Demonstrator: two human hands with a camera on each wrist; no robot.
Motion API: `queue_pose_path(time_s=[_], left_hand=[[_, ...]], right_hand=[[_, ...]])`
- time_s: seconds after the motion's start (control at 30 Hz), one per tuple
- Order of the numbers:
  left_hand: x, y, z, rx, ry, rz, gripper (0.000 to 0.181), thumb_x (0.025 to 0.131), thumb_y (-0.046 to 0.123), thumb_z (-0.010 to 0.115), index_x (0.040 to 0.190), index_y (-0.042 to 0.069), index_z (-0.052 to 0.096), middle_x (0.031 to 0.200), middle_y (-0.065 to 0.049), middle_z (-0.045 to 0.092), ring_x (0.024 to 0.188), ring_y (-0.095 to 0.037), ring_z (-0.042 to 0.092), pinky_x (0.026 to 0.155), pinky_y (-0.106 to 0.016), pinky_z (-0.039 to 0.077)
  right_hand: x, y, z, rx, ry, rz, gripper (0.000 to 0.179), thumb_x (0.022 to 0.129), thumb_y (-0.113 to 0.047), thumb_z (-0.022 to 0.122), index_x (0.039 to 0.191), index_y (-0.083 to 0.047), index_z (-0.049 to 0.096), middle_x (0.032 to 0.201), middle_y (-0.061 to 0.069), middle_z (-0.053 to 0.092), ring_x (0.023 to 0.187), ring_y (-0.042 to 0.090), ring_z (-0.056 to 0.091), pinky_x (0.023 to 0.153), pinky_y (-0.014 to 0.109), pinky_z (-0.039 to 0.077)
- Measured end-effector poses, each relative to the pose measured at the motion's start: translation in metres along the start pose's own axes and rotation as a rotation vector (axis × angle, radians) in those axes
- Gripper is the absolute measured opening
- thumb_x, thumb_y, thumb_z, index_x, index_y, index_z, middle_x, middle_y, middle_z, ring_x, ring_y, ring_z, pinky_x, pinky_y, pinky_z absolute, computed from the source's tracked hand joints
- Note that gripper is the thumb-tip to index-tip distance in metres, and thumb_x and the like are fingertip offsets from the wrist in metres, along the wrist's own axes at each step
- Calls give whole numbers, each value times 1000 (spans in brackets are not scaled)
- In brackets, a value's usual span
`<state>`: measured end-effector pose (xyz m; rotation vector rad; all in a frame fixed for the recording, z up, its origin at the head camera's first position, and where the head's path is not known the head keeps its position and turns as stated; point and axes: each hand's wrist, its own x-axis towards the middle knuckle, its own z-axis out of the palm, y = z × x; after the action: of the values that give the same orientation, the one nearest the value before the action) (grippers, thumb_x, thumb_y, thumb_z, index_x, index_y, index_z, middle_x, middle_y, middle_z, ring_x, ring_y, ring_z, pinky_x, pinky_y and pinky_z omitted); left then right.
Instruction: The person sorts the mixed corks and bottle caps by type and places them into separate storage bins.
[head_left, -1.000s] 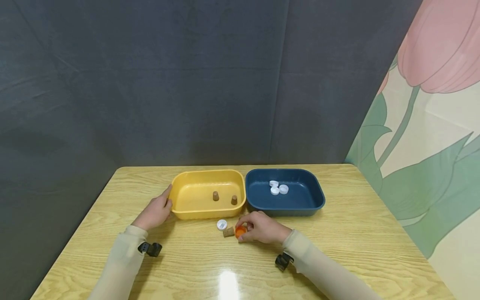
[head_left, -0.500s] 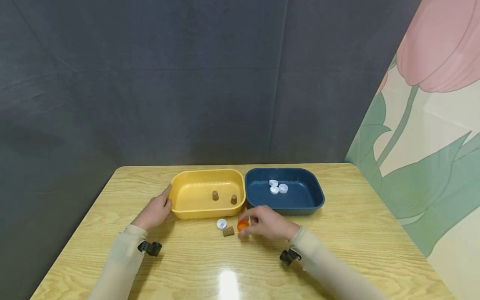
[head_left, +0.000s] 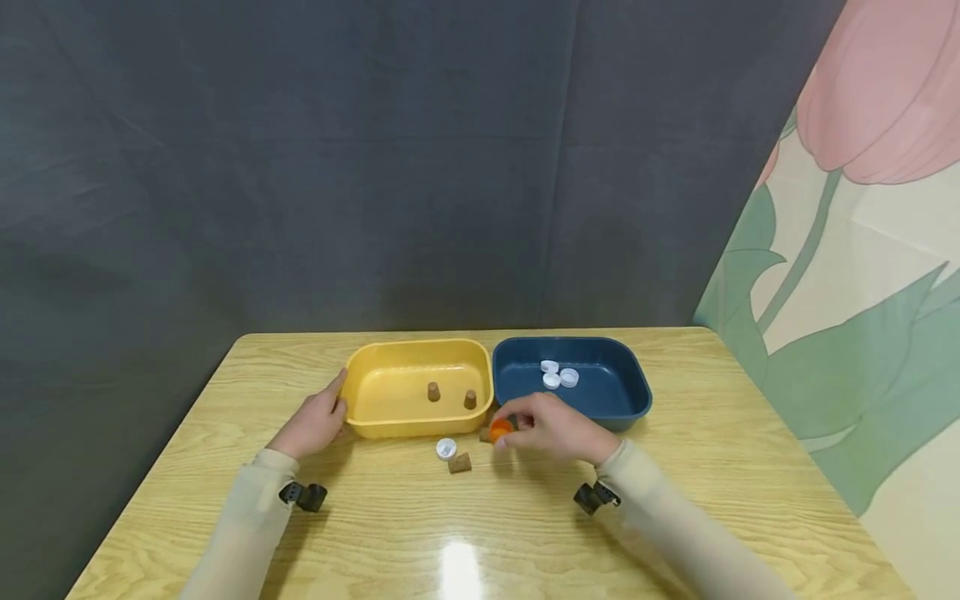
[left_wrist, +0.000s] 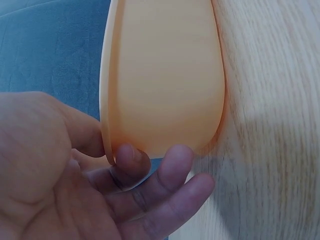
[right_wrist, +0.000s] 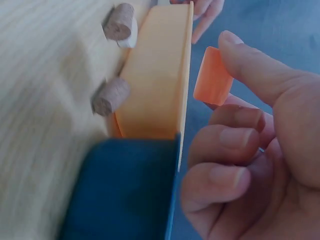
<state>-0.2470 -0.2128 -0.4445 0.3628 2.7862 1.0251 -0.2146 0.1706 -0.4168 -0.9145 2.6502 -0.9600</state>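
Observation:
My right hand (head_left: 551,427) pinches an orange bottle cap (right_wrist: 213,77) between thumb and fingertips, raised above the table. In the head view this orange cap (head_left: 501,430) is just in front of the blue bin (head_left: 637,404), overlapping a cork (head_left: 485,435) on the table. At the other side, my left hand (head_left: 311,425) grips the left end of the yellow bin (head_left: 420,427). The left wrist view has its fingers (left_wrist: 175,167) curled at the rim of that bin. Two corks (head_left: 433,392) stand inside the yellow bin, and three white bottle caps (head_left: 569,377) lie inside the blue one.
A white cap (head_left: 446,449) and another cork (head_left: 460,463) lie on the wooden table (head_left: 375,533) before the yellow bin. The bins stand side by side near the table's back edge, with a dark curtain (head_left: 375,167) behind and a flower-patterned cloth (head_left: 847,333) at right.
My right hand has lifted the orange cap and carried it back and to the right, toward the blue bin. A cork behind it has come into view. My left hand has stayed at the yellow bin.

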Motion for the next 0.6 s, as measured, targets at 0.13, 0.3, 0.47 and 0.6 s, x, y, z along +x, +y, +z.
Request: queue_pose_path(time_s=[0.13,0.3,0.47,0.6], left_hand=[[0,0,0,1,0,-4,59,107,11,30,158,-5,6,59,-9,53,50,-16,45,51,-30,40],[0,0,0,2,0,-12,59,107,11,30,159,-4,6,57,-4,50,48,-15,43,50,-29,40],[0,-1,1,3,-4,-5,59,107,11,29,159,-4,5,57,-5,50,48,-16,43,50,-30,40],[0,-1,1,2,-6,-5,59,107,11,30,159,-4,5,57,-5,51,48,-15,43,50,-29,39]], right_hand=[[0,3,-10,-6,18,27,38,89,-38,76,116,-12,74,62,-8,43,54,6,40,54,22,32],[1,11,-23,-17,41,67,39,90,-37,74,119,-11,73,64,-5,48,56,9,41,56,24,34],[4,22,-36,-79,72,86,35,91,-34,74,118,-12,73,66,-5,50,57,11,44,56,25,35],[7,31,-46,-100,74,110,33,91,-33,74,117,-13,73,65,-3,50,56,13,44,53,26,34]])
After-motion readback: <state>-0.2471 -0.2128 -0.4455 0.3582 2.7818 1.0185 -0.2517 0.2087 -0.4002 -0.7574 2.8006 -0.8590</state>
